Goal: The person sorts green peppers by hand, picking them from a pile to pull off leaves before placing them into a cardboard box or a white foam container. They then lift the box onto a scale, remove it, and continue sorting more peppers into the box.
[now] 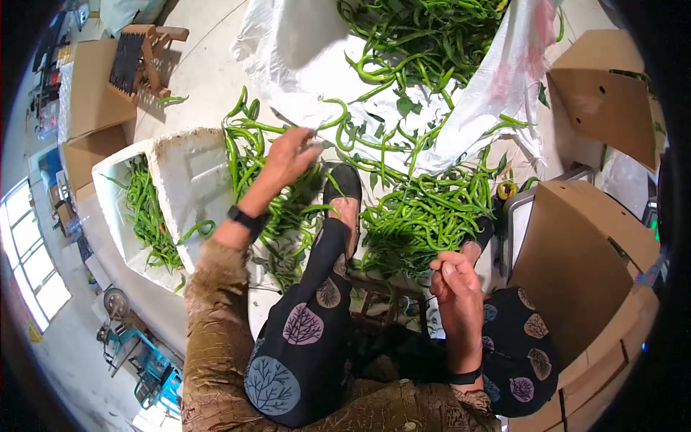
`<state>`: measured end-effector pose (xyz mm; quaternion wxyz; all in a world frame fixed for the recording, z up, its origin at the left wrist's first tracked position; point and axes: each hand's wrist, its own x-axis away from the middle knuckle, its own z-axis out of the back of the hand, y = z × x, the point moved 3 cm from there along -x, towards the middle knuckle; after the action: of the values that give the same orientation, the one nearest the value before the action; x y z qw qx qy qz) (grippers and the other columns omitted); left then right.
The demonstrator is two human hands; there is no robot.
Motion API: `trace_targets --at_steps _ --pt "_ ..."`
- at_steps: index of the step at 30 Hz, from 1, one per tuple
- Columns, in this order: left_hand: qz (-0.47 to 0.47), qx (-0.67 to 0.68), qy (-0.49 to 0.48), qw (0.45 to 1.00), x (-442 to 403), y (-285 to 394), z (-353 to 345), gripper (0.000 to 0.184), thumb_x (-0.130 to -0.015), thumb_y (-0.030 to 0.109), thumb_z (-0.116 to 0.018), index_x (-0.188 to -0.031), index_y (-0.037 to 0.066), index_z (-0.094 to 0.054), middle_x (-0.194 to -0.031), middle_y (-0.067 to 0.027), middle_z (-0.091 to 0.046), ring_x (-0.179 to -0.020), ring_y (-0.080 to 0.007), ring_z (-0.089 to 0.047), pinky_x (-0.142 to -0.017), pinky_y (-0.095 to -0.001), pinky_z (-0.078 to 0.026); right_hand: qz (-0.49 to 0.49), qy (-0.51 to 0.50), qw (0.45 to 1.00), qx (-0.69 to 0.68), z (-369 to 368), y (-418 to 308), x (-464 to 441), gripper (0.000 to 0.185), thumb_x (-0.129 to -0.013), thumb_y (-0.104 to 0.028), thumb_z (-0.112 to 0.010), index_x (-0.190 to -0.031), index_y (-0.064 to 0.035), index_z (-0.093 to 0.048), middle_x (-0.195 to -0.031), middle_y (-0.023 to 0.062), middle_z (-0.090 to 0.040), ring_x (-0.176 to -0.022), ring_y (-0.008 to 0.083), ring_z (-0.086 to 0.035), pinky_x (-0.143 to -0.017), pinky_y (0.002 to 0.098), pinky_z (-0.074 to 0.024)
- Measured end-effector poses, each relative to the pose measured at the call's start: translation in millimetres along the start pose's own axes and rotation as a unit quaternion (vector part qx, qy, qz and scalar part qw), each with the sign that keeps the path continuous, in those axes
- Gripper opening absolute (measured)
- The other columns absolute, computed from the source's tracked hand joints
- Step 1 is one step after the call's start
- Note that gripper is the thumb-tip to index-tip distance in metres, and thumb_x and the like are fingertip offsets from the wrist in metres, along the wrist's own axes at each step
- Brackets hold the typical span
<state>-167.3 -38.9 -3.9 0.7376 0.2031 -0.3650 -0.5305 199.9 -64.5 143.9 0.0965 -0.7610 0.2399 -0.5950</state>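
Observation:
My left hand (290,156) is over the peppers on the left, thumb and finger apart and slightly blurred. A curved green chili pepper (337,108) lies just beyond its fingertips; contact between them is unclear. Under that forearm spreads a pile of long green chili peppers (248,155), beside my shoe. My right hand (458,284) is raised above my right knee with its fingers curled and pinched together; anything inside is hidden. In front of it, between my feet, sits a dense heap of green chili peppers (425,216).
A white foam box (194,169) on its side holds more peppers at left. Ahead, a white sack (281,65) lies spread under a large pepper heap (439,36). Cardboard boxes (576,252) stand close at right. A wooden folding stool (147,61) is at upper left.

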Motion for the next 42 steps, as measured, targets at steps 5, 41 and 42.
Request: trace_targets --at_steps 5,41,42 --pt "-0.115 -0.231 0.134 0.957 -42 21 -68 0.028 -0.068 0.008 -0.068 -0.09 0.006 -0.052 -0.082 -0.0164 -0.052 -0.081 -0.0357 -0.054 -0.071 -0.0485 -0.045 -0.004 0.006 1.0 0.009 -3 0 -1 0.024 -0.097 -0.017 -0.054 -0.115 -0.0014 -0.055 -0.097 0.0048 -0.062 -0.073 0.0062 -0.05 -0.065 0.0208 -0.0399" --pt "-0.274 -0.312 -0.02 0.909 -115 64 -59 0.05 -0.071 0.011 -0.064 -0.12 0.011 -0.054 -0.103 -0.0128 -0.054 -0.098 -0.0312 -0.053 -0.078 -0.0423 -0.045 0.227 0.185 0.947 0.135 34 -168 -347 0.036 -0.08 -0.009 -0.06 -0.111 0.0079 -0.055 -0.079 0.0072 -0.061 -0.067 0.0169 -0.057 -0.062 0.0282 -0.0462" --pt "-0.248 -0.256 -0.01 0.934 -112 71 -45 0.051 -0.07 0.015 -0.068 -0.119 0.009 -0.055 -0.107 -0.0143 -0.055 -0.099 -0.0325 -0.053 -0.081 -0.0426 -0.046 0.244 0.223 0.938 0.107 33 -171 -347 0.039 -0.082 -0.013 -0.062 -0.114 0.0084 -0.055 -0.087 0.0099 -0.064 -0.077 0.0196 -0.061 -0.071 0.03 -0.049"
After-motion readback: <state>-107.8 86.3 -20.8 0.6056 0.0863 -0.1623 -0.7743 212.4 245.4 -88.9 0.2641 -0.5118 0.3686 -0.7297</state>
